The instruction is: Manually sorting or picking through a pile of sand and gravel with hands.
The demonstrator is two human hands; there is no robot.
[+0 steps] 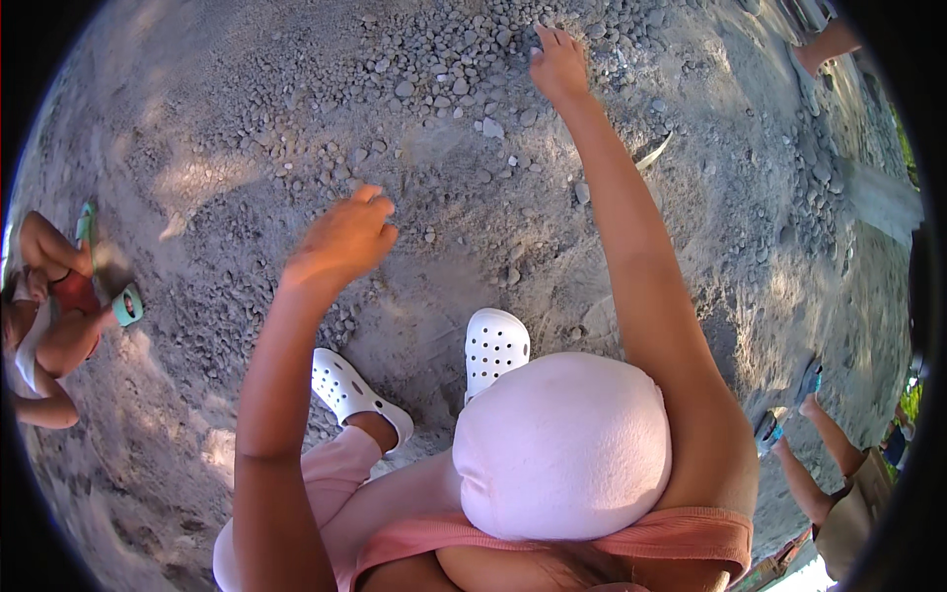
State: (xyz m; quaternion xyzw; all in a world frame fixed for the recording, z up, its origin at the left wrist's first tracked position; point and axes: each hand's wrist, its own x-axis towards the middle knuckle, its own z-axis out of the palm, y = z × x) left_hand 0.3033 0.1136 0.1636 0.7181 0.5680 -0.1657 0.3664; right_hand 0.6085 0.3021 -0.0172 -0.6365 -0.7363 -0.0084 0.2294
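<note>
My right hand [560,67] reaches far forward over a patch of grey gravel [444,84]. Its fingers point down at the small stones, a little apart, and no held thing shows. Closer to me, my left hand [345,235] hovers above the sandy ground with its back turned up. The fingers there are curled in, and the palm is hidden, so whatever it may hold cannot be made out. A larger pale stone [491,128] lies among the pebbles between the two hands.
My white clogs [496,343] stand on the dirt below a raised knee in pale pink trousers [572,444]. A person in green sandals [127,306] sits at left. Another person's legs [807,483] are at right. A pale curved strip [653,153] lies beside my right forearm.
</note>
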